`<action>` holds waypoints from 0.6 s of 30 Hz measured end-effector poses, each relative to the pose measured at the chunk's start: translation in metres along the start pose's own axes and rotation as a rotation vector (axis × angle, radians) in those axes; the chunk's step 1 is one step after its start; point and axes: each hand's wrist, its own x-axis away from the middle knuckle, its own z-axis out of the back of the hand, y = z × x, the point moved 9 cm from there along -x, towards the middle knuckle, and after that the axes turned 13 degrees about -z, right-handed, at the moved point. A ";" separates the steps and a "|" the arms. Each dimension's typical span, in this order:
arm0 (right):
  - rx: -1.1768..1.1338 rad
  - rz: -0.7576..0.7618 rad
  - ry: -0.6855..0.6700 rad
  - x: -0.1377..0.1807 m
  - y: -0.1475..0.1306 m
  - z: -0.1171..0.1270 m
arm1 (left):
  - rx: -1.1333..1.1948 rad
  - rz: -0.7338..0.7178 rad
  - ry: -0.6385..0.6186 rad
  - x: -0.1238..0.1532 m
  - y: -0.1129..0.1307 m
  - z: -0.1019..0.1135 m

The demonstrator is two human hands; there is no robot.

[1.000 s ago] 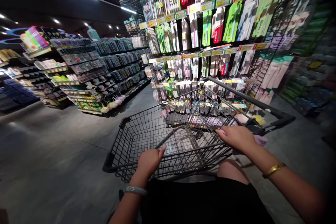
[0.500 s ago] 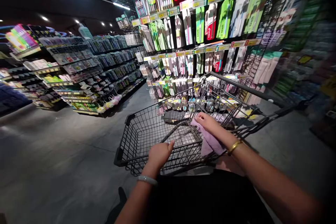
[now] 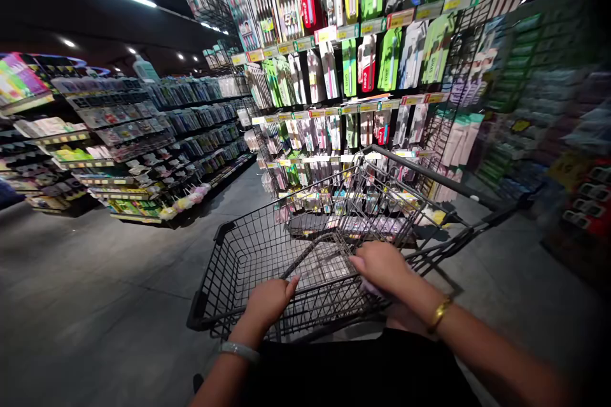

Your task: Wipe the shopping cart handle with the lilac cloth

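Note:
A black wire shopping cart (image 3: 248, 254) stands in front of me in a store aisle. My left hand (image 3: 268, 302) is closed over the cart's near rim, a pale bracelet on its wrist. My right hand (image 3: 382, 267) lies over the wire flap at the cart's near right, fingers curled down on a lilac cloth (image 3: 368, 286) that shows only a little beneath the palm. A gold bangle sits on my right wrist. The cart's basket looks empty apart from the cloth.
A wire rack of hanging toothbrush packs (image 3: 353, 70) rises right behind the cart. Long shelves of small goods (image 3: 124, 140) run along the left. Grey floor (image 3: 95, 292) spreads to the left. More shelving (image 3: 563, 140) stands at the right, blurred.
My right hand drew the lilac cloth back from the cart's middle toward the near rim, and most of the cloth is now hidden under it. The left hand has stayed on the rim.

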 end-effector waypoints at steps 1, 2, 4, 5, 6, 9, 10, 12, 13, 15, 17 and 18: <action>-0.011 0.056 0.001 0.001 -0.023 -0.002 | 0.028 -0.006 -0.006 0.000 -0.001 -0.002; -0.019 0.102 0.023 0.003 -0.042 -0.002 | 0.052 -0.009 -0.011 -0.001 -0.002 -0.004; -0.062 0.179 0.044 0.007 -0.059 -0.002 | 0.098 0.001 -0.032 0.001 -0.006 -0.006; -0.089 0.191 0.047 0.009 -0.055 -0.002 | 0.119 0.008 -0.039 0.002 -0.007 -0.007; -0.117 0.185 0.042 0.009 -0.043 -0.002 | 0.134 0.013 -0.044 0.004 -0.009 -0.006; -0.133 0.044 0.060 0.002 0.022 -0.004 | 0.149 0.000 -0.065 0.007 -0.009 -0.006; -0.123 -0.016 0.082 -0.002 0.040 -0.004 | 0.152 -0.008 -0.076 0.007 -0.008 -0.007; -0.086 -0.126 0.124 -0.009 0.056 -0.004 | 0.169 -0.025 -0.099 0.004 -0.007 -0.009; -0.086 -0.150 0.124 -0.009 0.049 -0.006 | 0.182 -0.024 -0.112 0.002 -0.008 -0.011; -0.128 -0.099 0.096 -0.005 0.007 -0.011 | 0.214 -0.012 -0.139 -0.001 -0.010 -0.014; -0.174 0.065 0.120 0.006 -0.051 -0.011 | 0.239 0.007 -0.158 -0.001 -0.012 -0.017; -0.171 0.163 0.147 0.013 -0.076 -0.010 | 0.247 0.016 -0.161 0.000 -0.013 -0.017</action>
